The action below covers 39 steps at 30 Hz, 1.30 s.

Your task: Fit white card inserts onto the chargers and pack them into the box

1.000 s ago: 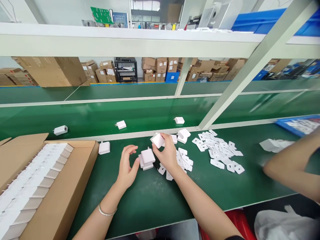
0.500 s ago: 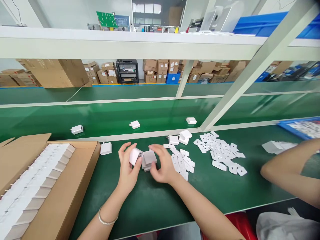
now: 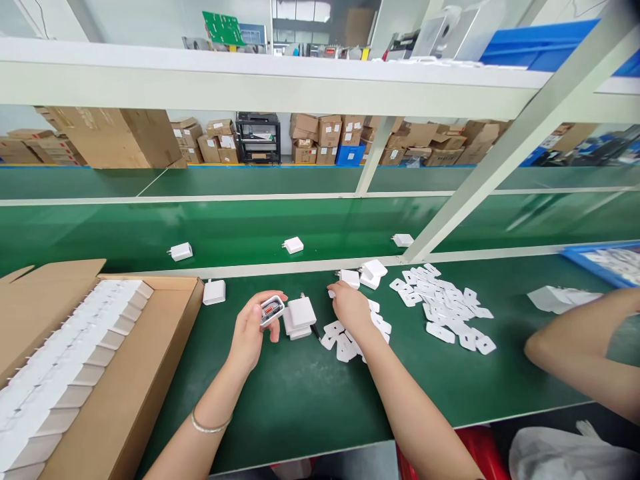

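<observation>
My left hand [image 3: 251, 327] is closed around a white charger [image 3: 273, 308], its open end turned toward me with parts visible inside. Just right of it, a small stack of white chargers [image 3: 301, 312] lies on the green bench, with a thin dark tool [image 3: 315, 332] at its side. My right hand [image 3: 351, 308] reaches over the near pile of white cover plates [image 3: 345, 348], fingers pinched at a small white plate [image 3: 331, 293] at the pile's edge; the hand's back hides most of the grip. More white chargers [image 3: 373, 272] sit right behind that hand.
An open cardboard box [image 3: 165, 347] holding rows of white chargers stands left, a lone charger [image 3: 214, 292] beside it. Chargers [image 3: 293, 245] lie along the green strip behind. A larger cover plate pile [image 3: 445, 303], a slanted post [image 3: 480, 167] and a co-worker's arm [image 3: 575, 347] are right.
My right hand has left the charger stack and moved right to the cover plates. My left hand has turned its charger open end toward me. The chargers on the rear strip have shifted right.
</observation>
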Tool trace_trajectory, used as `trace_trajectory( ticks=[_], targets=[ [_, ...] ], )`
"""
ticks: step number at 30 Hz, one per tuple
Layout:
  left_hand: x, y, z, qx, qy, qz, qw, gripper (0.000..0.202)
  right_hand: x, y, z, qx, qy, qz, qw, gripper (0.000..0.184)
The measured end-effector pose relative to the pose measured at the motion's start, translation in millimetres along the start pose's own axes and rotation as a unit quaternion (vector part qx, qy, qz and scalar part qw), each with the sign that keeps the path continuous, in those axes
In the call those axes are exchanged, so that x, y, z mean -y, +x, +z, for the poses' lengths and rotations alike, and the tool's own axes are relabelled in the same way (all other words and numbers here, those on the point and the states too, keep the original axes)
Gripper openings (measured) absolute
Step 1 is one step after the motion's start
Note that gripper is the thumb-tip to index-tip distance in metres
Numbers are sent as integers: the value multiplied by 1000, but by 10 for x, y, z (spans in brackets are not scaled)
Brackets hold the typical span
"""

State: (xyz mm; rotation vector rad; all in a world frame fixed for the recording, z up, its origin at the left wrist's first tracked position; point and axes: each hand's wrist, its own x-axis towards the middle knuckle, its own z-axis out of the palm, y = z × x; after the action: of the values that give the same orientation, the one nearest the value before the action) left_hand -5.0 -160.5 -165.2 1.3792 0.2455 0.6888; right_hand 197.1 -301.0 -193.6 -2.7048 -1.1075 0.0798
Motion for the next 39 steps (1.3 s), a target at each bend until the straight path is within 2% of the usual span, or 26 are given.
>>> trace_trajectory(
  ticks=[5, 12, 15, 17, 19, 21, 23, 26, 28, 30, 32, 35, 39],
  targets=[
    [58, 7, -42, -15, 17, 11, 1000, 62, 61, -33, -11, 8, 5, -35, 999, 42],
    [42, 14, -22, -33, -5, 12, 999, 57, 31, -26, 8, 5, 20, -22, 1000, 20],
    [47, 22, -7, -35, -10, -6, 999, 59, 60, -19, -12, -3, 36, -15, 999, 17],
    [59, 28, -8, -41, -12, -23, 999, 60, 109, -35, -57, -35, 73, -9, 997, 18],
    [71, 30, -16, -38, -17, -29, 999, 61, 180, -82, -132, -124, 162, -32, 978, 17],
    [80, 21, -26, -19, -18, -15, 1000, 64, 268, -169, -224, -223, 273, -94, 931, 16],
    [89, -4, -32, 9, -1, 6, 1000, 65, 361, -286, -308, -265, 355, -168, 880, 18],
    [99, -63, -23, 47, 45, 26, 998, 63, 490, -463, -367, -221, 418, -254, 844, 26],
    [100, -102, -8, 67, 66, 33, 995, 61, 558, -544, -352, -178, 420, -301, 837, 31],
    [95, -128, 7, 79, 71, 39, 994, 60, 607, -584, -312, -164, 401, -332, 838, 34],
    [87, -138, 15, 86, 75, 51, 992, 56, 633, -591, -270, -177, 380, -347, 839, 36],
    [72, -131, 18, 88, 115, 76, 987, 37, 636, -575, -237, -191, 369, -356, 837, 37],
    [60, -130, 31, 79, 154, 149, 974, 32, 622, -570, -233, -164, 392, -355, 833, 47]
  ],
)
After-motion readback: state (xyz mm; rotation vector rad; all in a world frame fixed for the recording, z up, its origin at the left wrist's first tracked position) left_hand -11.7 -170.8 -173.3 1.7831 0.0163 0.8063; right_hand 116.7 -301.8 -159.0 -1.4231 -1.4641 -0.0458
